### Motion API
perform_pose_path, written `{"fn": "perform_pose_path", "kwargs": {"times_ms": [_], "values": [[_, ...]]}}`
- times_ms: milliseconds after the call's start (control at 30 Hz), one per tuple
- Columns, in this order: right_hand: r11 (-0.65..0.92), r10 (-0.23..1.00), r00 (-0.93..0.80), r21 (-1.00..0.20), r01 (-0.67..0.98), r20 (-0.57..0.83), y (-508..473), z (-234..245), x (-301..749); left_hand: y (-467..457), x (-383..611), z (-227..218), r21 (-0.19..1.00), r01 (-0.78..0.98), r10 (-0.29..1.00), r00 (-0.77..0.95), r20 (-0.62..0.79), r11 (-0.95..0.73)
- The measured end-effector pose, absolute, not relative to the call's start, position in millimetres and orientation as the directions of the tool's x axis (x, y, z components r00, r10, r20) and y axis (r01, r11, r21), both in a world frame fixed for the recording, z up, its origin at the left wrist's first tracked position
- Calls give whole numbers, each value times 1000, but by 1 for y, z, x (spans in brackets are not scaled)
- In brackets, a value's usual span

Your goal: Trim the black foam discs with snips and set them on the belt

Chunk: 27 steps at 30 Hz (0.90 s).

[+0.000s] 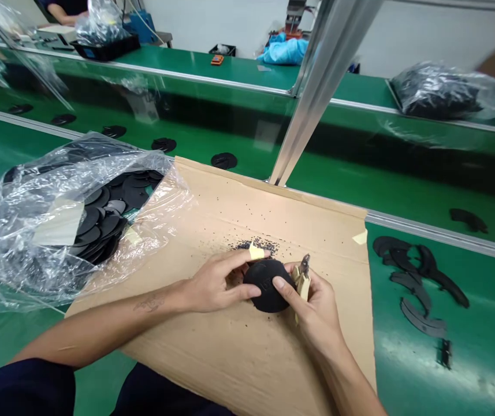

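While both bare hands hover over a sheet of tan corrugated cardboard (247, 361), a matte black round disc (268, 285) sits pinched between them, just above the cardboard. The left hand (216, 283) has its fingers pressed together and curled over the disc's top edge, with the thumb on its face and a scrap of pale yellow tape at one fingertip. The right hand (312, 309) presses its thumb on the disc's other side, and its fingers wrap around a small pair of steel-tipped pliers with tan taped handles (302, 286), so the tool is held right against the disc's edge.

Loose black crumbs (253, 245) are scattered on the cardboard just past the hands. On the left, a crinkly clear plastic bag (22, 260) lies open, full of stacked flat black discs (100, 222). On the right, curved dark strips (416, 277) lie on a green workbench belt (472, 358). More flat black discs (224, 160) sit spaced along the next green belt over, past a slanted aluminium upright (312, 110). Farther right, a bulging clear bag of black parts (435, 91) rests on the far bench.
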State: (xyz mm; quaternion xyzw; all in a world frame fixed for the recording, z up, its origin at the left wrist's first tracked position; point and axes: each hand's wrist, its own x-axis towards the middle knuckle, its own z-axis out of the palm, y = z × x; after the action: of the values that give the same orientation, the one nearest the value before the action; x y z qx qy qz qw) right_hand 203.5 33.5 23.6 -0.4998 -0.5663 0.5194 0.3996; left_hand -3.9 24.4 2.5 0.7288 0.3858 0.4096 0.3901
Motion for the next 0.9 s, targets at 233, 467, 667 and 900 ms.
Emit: {"fn": "perform_pose_path", "kwargs": {"times_ms": [233, 467, 667, 900], "values": [[169, 978, -160, -950, 262, 130, 23, 20, 197, 21, 6, -3, 984, 124, 948, 307, 86, -129], [340, 933, -255, -859, 382, 256, 22, 20, 199, 28, 0, 2, 955, 187, 946, 273, 174, -230], [535, 835, -367, -757, 374, 409, 27, 17, 203, 33, -6, 6, 754, 297, 803, 342, 488, -585], [564, 813, -400, -746, 354, 424, 26, 20, 202, 37, -7, 3, 732, 237, 756, 368, 541, -639]]}}
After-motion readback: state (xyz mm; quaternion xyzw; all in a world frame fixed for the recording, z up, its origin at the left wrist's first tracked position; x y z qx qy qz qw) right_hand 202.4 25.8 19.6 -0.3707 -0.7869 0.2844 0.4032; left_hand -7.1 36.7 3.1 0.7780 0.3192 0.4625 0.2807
